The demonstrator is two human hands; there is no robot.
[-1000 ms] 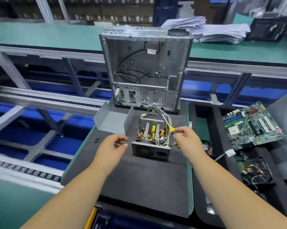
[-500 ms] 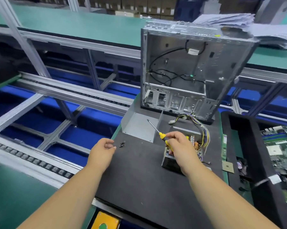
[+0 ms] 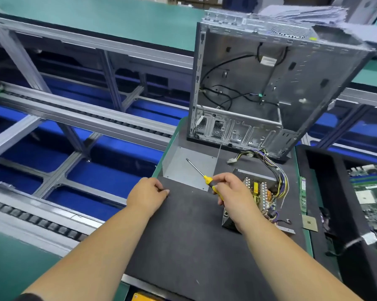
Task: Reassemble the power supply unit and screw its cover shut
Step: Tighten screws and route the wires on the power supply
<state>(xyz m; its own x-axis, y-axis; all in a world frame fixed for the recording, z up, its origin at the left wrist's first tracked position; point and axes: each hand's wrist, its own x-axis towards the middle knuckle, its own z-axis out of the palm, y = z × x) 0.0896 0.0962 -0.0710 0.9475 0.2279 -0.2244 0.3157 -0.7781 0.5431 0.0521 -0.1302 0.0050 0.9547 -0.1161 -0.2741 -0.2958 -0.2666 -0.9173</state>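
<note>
The open power supply unit (image 3: 259,192) lies on the black mat (image 3: 183,235), its circuit board exposed and its wire bundle (image 3: 274,166) trailing toward the case. Its grey metal cover (image 3: 183,164) lies separately to the left, inner side up. My right hand (image 3: 233,196) grips a yellow-handled screwdriver (image 3: 201,173) whose shaft points up-left over the cover. My left hand (image 3: 148,195) is curled, fingertips down on the mat where small dark screws lay; the screws are hidden under the fingers.
An empty computer case (image 3: 270,90) stands upright behind the unit. A RAM stick (image 3: 303,192) and a chip (image 3: 309,223) lie on the mat's right strip. A black tray (image 3: 326,192) with a motherboard (image 3: 370,196) sits at right. Conveyor rails (image 3: 74,118) drop away at left.
My left hand moved right onto the spot where the screws lay and curled its fingers over them. My right hand lifted the screwdriver from beside the unit and carried it left.
</note>
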